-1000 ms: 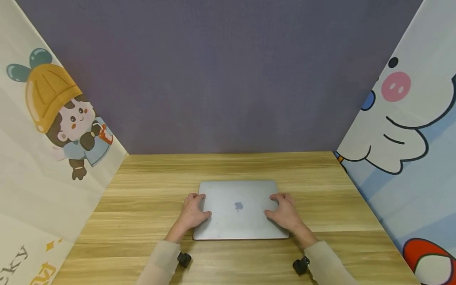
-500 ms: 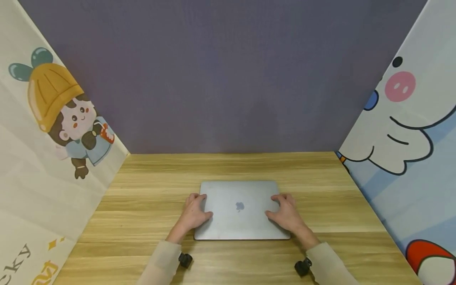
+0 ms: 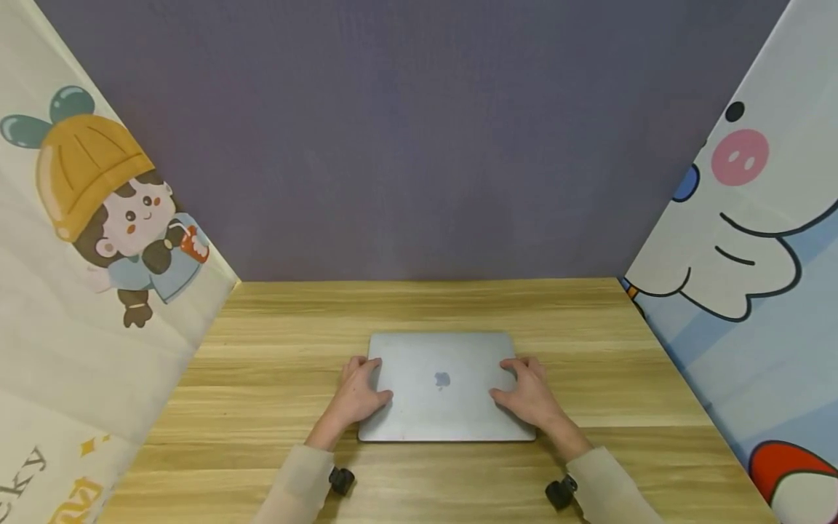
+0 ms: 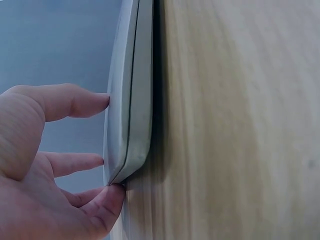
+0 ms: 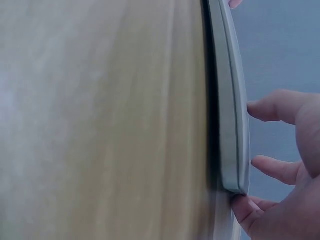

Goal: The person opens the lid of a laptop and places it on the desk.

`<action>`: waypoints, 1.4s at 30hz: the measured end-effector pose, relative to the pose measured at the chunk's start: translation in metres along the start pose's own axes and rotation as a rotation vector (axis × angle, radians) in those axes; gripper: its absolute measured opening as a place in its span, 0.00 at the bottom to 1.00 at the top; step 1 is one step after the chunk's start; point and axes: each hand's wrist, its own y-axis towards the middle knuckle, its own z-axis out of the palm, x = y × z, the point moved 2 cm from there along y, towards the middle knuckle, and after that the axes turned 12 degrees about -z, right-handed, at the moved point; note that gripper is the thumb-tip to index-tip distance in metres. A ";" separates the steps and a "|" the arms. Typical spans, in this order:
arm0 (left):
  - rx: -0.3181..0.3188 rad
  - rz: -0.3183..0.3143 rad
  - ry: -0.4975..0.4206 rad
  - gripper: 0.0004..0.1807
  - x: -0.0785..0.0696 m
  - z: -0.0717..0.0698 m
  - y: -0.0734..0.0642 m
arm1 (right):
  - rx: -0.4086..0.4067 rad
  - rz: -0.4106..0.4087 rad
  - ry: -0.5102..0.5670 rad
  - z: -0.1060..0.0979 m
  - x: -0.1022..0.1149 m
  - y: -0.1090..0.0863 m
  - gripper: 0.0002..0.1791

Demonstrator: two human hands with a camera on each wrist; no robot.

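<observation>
A closed silver laptop (image 3: 439, 415) with a dark apple logo lies flat on the wooden table, lid up. My left hand (image 3: 356, 393) grips its left side. In the left wrist view the thumb (image 4: 75, 102) and one finger touch the lid while other fingers curl at the side edge. On the opposite side my right hand (image 3: 530, 397) grips the laptop the same way. The right wrist view shows its thumb (image 5: 277, 106) on the lid and a fingertip (image 5: 242, 207) against the side edge. The laptop's underside is hidden.
The wooden table (image 3: 294, 309) reaches back to a grey-purple panel (image 3: 419, 145). Cartoon-printed white sheets stand at the left (image 3: 39, 327) and right (image 3: 779, 349). A small black device (image 3: 342, 480) sits at the left wrist, with another (image 3: 561, 493) at the right.
The head view has shifted very slightly, so everything sits a few pixels over. Both hands keep the same hold on the laptop, which stays in place on the table.
</observation>
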 end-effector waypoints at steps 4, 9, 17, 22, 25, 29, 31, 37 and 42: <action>0.003 -0.010 0.006 0.38 -0.008 0.003 0.007 | 0.026 -0.022 -0.008 -0.008 -0.011 0.013 0.33; 0.005 -0.021 0.024 0.38 -0.016 0.007 0.013 | 0.062 -0.058 -0.033 -0.019 -0.022 0.027 0.34; -0.013 -0.040 0.035 0.38 -0.024 0.011 0.013 | 0.095 -0.094 -0.052 -0.025 -0.026 0.036 0.36; -0.020 -0.037 0.036 0.39 -0.024 0.013 0.013 | 0.084 -0.096 -0.049 -0.023 -0.027 0.037 0.36; -0.018 -0.037 0.032 0.39 -0.023 0.014 0.012 | 0.075 -0.098 -0.047 -0.022 -0.028 0.036 0.36; -0.017 -0.028 0.027 0.39 -0.021 0.015 0.011 | 0.067 -0.102 -0.047 -0.023 -0.028 0.035 0.36; -0.018 -0.022 0.024 0.39 -0.021 0.015 0.011 | 0.066 -0.105 -0.045 -0.023 -0.028 0.034 0.36; -0.011 -0.014 0.016 0.39 -0.020 0.013 0.012 | 0.074 -0.102 -0.039 -0.024 -0.026 0.034 0.37; -0.004 -0.015 0.011 0.40 -0.021 0.013 0.011 | 0.086 -0.094 -0.032 -0.025 -0.026 0.031 0.37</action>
